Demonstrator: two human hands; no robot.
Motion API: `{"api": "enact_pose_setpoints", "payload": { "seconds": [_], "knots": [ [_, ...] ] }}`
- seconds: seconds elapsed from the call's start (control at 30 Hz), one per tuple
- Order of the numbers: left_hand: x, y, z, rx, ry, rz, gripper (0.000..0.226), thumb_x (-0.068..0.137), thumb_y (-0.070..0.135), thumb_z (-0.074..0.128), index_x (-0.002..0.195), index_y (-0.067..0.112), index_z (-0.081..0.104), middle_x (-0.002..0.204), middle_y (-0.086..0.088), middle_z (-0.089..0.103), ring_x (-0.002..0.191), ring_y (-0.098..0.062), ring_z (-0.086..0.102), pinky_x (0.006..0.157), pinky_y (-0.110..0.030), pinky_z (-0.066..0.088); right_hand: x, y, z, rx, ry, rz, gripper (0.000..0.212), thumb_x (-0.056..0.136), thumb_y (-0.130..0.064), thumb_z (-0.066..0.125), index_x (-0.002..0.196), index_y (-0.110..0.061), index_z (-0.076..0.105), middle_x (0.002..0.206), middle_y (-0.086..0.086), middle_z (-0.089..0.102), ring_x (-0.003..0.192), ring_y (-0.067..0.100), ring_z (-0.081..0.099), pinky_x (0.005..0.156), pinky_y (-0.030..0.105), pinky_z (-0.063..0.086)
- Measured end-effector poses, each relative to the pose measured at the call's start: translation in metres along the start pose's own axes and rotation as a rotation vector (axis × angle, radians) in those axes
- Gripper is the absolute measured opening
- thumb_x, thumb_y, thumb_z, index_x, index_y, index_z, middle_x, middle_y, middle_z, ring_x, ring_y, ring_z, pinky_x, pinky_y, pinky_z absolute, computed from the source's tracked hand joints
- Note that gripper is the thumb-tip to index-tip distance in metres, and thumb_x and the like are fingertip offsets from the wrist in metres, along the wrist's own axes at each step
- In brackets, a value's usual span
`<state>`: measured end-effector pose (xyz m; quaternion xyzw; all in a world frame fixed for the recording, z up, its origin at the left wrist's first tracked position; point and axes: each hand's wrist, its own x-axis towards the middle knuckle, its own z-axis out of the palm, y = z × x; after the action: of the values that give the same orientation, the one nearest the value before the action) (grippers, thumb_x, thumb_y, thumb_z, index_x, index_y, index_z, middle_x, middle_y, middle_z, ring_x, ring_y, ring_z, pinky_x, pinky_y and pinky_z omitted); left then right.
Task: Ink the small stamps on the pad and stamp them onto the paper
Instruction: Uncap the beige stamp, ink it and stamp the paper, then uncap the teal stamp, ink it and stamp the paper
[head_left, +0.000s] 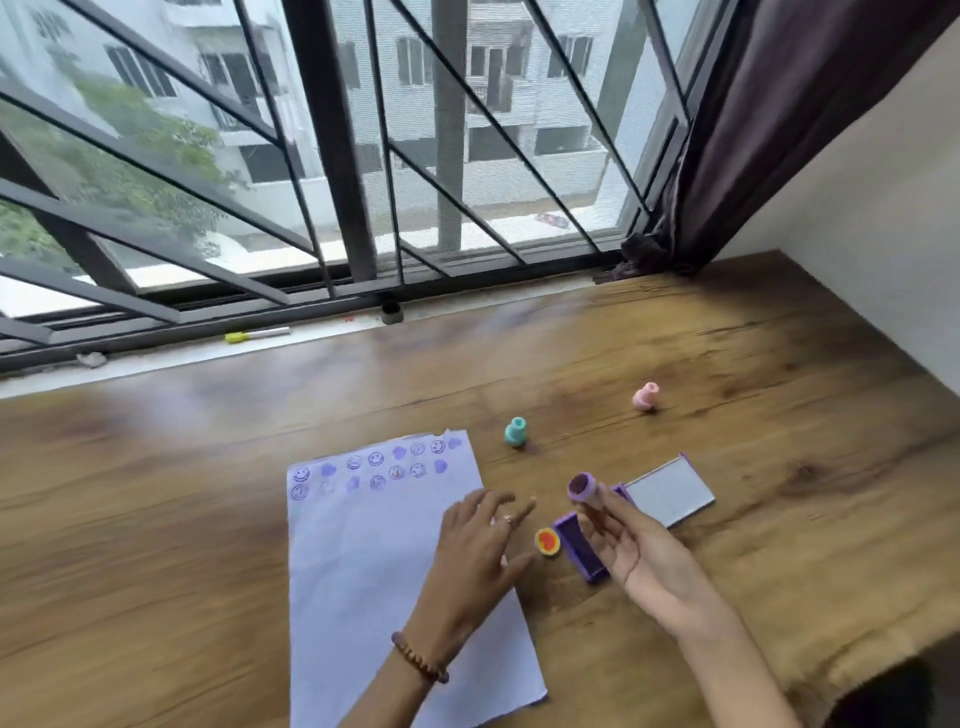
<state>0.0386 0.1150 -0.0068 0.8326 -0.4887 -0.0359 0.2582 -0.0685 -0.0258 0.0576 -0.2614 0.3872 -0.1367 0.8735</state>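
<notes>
My right hand (631, 545) holds a small purple stamp (586, 487) above the open purple ink pad (576, 545), its inked face turned up toward me. My left hand (475, 556) rests flat with fingers spread on the right edge of the white paper (363, 571). Two rows of purple stamped marks run along the paper's top. A yellow stamp (547, 542) lies on its side between my left hand and the pad. A teal stamp (516, 432) and a pink stamp (646, 397) stand farther back on the table.
The pad's open lid (670, 491) lies flat to its right. The wooden table (156, 493) runs to a barred window; a yellow-handled tool (257, 334) lies on the sill. A dark curtain (769, 130) and white wall stand at right.
</notes>
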Motion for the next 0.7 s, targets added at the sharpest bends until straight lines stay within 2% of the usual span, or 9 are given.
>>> {"api": "enact_pose_setpoints", "payload": {
  "seconds": [0.07,0.17,0.23,0.3,0.4,0.47,0.57,0.63,0.7],
  "knots": [
    [0.008,0.011,0.008,-0.007,-0.055,0.040,0.038,0.076,0.043,0.047,0.112,0.032,0.055,0.105,0.002,0.061,0.101,-0.013,0.037,0.080,-0.028,0.025,-0.002,-0.005,-0.011,0.008,-0.015,-0.021,0.061,0.004,-0.025,0.095,0.060,-0.007,0.075,0.067,0.005,0.074,0.060,0.009,0.070,0.052,0.018,0.056],
    [0.014,0.014,0.014,-0.007,-0.063,0.029,0.026,0.080,0.039,0.049,0.104,0.034,0.059,0.099,0.004,0.058,0.095,-0.012,0.037,0.074,-0.029,0.021,-0.003,-0.013,-0.026,-0.009,-0.058,-0.038,0.058,0.015,-0.024,0.096,0.066,-0.007,0.075,0.071,0.006,0.074,0.063,0.010,0.070,0.055,0.019,0.057],
    [0.014,0.015,0.015,-0.017,-0.034,0.012,0.022,0.083,0.038,0.049,0.101,0.033,0.060,0.096,0.005,0.058,0.093,-0.012,0.038,0.073,-0.029,0.020,-0.003,-0.017,-0.034,-0.073,-0.056,-0.036,0.043,0.034,-0.018,0.092,0.071,-0.008,0.074,0.074,0.007,0.074,0.066,0.011,0.070,0.057,0.020,0.058],
    [0.013,0.018,0.014,-0.030,-0.014,-0.017,0.024,0.082,0.040,0.045,0.101,0.034,0.059,0.093,0.008,0.059,0.091,-0.011,0.040,0.073,-0.028,0.020,-0.001,-0.019,-0.039,-0.171,-0.039,-0.048,0.020,0.059,-0.008,0.075,0.078,-0.007,0.071,0.076,0.007,0.073,0.067,0.010,0.069,0.060,0.020,0.058],
    [0.009,0.024,0.012,-0.091,0.000,-0.114,0.029,0.080,0.045,0.043,0.103,0.037,0.060,0.094,0.016,0.059,0.091,-0.005,0.045,0.074,-0.023,0.018,0.001,-0.021,-0.042,-0.339,-0.044,-0.106,0.011,0.079,0.000,0.061,0.086,-0.005,0.067,0.078,0.006,0.071,0.069,0.009,0.067,0.066,0.018,0.057],
    [0.008,0.032,0.007,-0.304,0.051,-0.253,0.024,0.077,0.045,0.052,0.097,0.038,0.063,0.090,0.020,0.062,0.086,0.004,0.050,0.076,-0.015,0.026,0.000,-0.022,-0.040,-0.488,-0.058,-0.170,0.011,0.080,0.002,0.061,0.086,-0.005,0.068,0.078,0.005,0.069,0.073,0.009,0.065,0.069,0.016,0.055],
    [0.010,0.048,-0.003,-0.810,0.086,-0.531,0.015,0.078,0.019,0.071,0.088,0.030,0.071,0.085,0.014,0.070,0.078,0.004,0.061,0.067,-0.007,0.041,-0.001,-0.023,-0.032,-0.692,-0.090,-0.276,0.021,0.075,0.008,0.065,0.077,-0.012,0.071,0.074,-0.004,0.072,0.072,0.005,0.065,0.067,0.009,0.048],
    [0.010,0.055,-0.008,-1.070,0.036,-0.631,0.016,0.078,0.010,0.068,0.090,0.020,0.073,0.087,0.007,0.075,0.083,-0.001,0.065,0.068,-0.008,0.046,-0.001,-0.024,-0.027,-0.739,-0.125,-0.302,0.024,0.071,0.013,0.067,0.077,-0.011,0.070,0.076,-0.004,0.073,0.074,0.005,0.068,0.068,0.009,0.049],
    [0.011,0.060,-0.012,-1.172,0.011,-0.644,0.017,0.080,0.007,0.064,0.091,0.015,0.073,0.085,0.007,0.075,0.081,0.000,0.065,0.068,-0.008,0.046,-0.002,-0.025,-0.025,-0.800,-0.143,-0.330,0.025,0.069,0.010,0.070,0.081,-0.012,0.070,0.080,-0.002,0.075,0.078,0.007,0.069,0.071,0.012,0.051]
  ]
}}
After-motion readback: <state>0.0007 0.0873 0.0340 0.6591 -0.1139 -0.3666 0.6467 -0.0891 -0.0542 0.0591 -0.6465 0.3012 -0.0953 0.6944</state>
